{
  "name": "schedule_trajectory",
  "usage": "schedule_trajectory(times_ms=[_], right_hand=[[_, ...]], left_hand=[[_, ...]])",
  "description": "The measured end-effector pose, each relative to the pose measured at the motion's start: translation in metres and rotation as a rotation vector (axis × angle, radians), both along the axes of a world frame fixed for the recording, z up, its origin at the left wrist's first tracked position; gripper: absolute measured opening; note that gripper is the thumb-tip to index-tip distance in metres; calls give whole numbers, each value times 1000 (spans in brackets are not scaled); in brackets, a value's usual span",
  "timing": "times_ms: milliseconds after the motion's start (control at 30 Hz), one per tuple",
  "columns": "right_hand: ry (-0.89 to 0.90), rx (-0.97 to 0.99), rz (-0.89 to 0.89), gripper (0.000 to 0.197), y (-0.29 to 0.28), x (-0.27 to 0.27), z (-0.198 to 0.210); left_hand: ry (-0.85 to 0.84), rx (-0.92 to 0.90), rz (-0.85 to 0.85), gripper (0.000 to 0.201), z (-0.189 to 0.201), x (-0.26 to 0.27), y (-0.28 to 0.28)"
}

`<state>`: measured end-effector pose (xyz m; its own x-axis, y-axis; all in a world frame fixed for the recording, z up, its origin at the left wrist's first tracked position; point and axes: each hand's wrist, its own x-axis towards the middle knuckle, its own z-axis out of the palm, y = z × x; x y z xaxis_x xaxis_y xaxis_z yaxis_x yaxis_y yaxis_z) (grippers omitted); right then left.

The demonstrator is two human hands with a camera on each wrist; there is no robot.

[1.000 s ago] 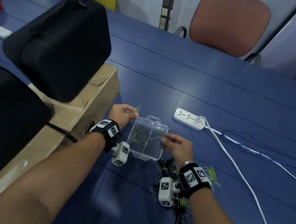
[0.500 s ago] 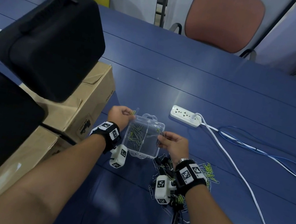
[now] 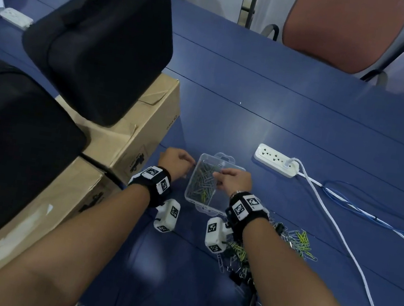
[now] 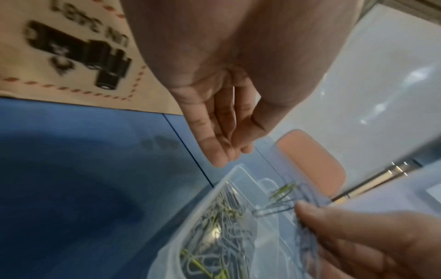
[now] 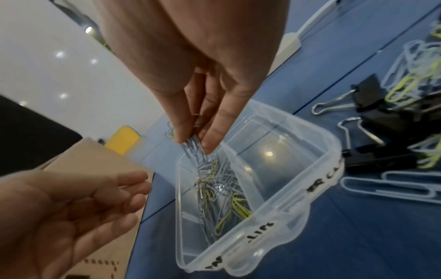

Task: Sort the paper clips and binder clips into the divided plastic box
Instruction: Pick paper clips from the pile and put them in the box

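Right hand [image 5: 190, 90] pinched a bundle of paper clips [image 5: 194, 149] over the divided box [image 5: 317, 169], centre frame, left compartment. Left hand [image 5: 71, 207] hung relaxed, empty, beside it. Advised: release low, clear of the divider.

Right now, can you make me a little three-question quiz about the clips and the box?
1. True or false: the right hand pinches silver paper clips over the plastic box.
2. Which box compartment holds clips? A. beside the left hand B. beside the binder clips
3. Fill in: the binder clips lie on the ___.

Key: 1 true; 2 A; 3 table.
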<state>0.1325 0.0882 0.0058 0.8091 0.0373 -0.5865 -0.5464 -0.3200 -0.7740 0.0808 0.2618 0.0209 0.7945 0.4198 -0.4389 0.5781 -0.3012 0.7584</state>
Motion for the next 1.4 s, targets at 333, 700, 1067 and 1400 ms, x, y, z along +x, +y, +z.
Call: schedule_trajectory(times_ms=[333, 700, 1067, 1400], right_hand=[[64, -75, 208, 23, 16, 12, 4], [-107, -31, -50, 13, -153, -42, 52], [7, -663, 185, 24, -279, -135, 6], [-32, -696, 385, 59, -270, -187, -28]], left_hand=[[-29, 97, -25, 30, -7, -17, -3], [-332, 143, -424, 21, 10, -15, -129], [-21, 396, -1160, 38, -11, -50, -241], [79, 659, -1439, 34, -20, -54, -245]])
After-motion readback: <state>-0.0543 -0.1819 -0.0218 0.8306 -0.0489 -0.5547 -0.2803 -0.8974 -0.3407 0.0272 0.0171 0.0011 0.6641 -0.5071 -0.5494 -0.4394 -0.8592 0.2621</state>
